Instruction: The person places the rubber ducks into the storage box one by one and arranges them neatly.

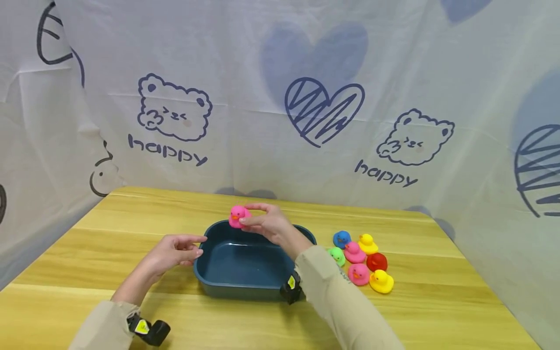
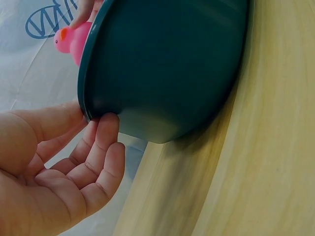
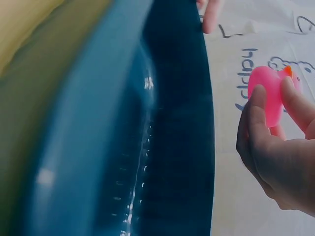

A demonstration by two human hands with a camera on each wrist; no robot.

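A pink rubber duck (image 1: 237,218) is pinched between the thumb and fingers of my right hand (image 1: 273,224), above the far rim of a dark teal plastic basin (image 1: 240,290). In the right wrist view the duck (image 3: 266,88) shows beyond the basin wall, thumb on one side and fingers on the other. My left hand (image 1: 170,253) is at the basin's left end. Seen from the left wrist, that hand (image 2: 64,172) pinches the basin's rim (image 2: 84,96) between thumb and fingertips. The basin's inside shows a bare floor.
Right of the basin, several rubber ducks sit in a cluster on the wooden table (image 1: 437,301): a blue duck (image 1: 341,239), a green duck (image 1: 337,256), a red duck (image 1: 377,262), pink and yellow ones. A printed white cloth (image 1: 253,160) hangs behind the table.
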